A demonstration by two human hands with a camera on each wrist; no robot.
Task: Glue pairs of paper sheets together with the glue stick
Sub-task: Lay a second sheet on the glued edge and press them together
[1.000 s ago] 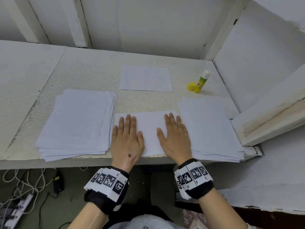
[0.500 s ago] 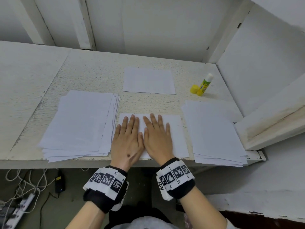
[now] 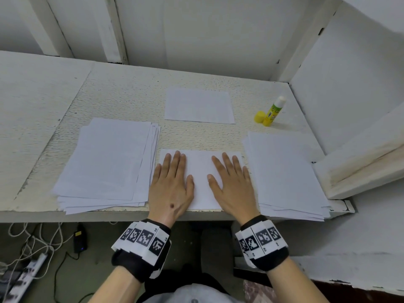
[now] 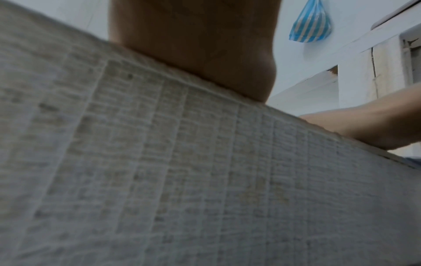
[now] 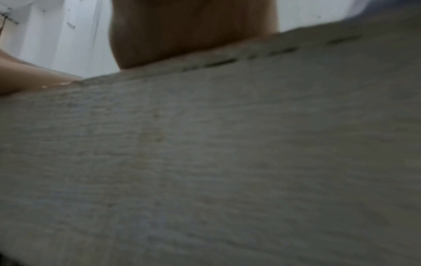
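A white paper sheet (image 3: 200, 171) lies at the table's front edge in the head view. My left hand (image 3: 171, 182) presses flat on its left part with straight fingers. My right hand (image 3: 232, 184) presses flat on its right part. A yellow glue stick (image 3: 273, 112) stands uncapped at the back right, its yellow cap (image 3: 259, 117) beside it. A single sheet (image 3: 199, 106) lies further back in the middle. Both wrist views show only a blurred table front and the underside of each wrist.
A thick paper stack (image 3: 109, 162) lies left of my hands and another stack (image 3: 286, 173) lies right. A white wall panel (image 3: 349, 95) and a slanted board (image 3: 363, 167) close off the right side. Cables and a power strip (image 3: 28, 267) lie on the floor.
My right hand slid left until it touched the left hand, then slid back right across the sheet. The left hand stayed pressed in place.
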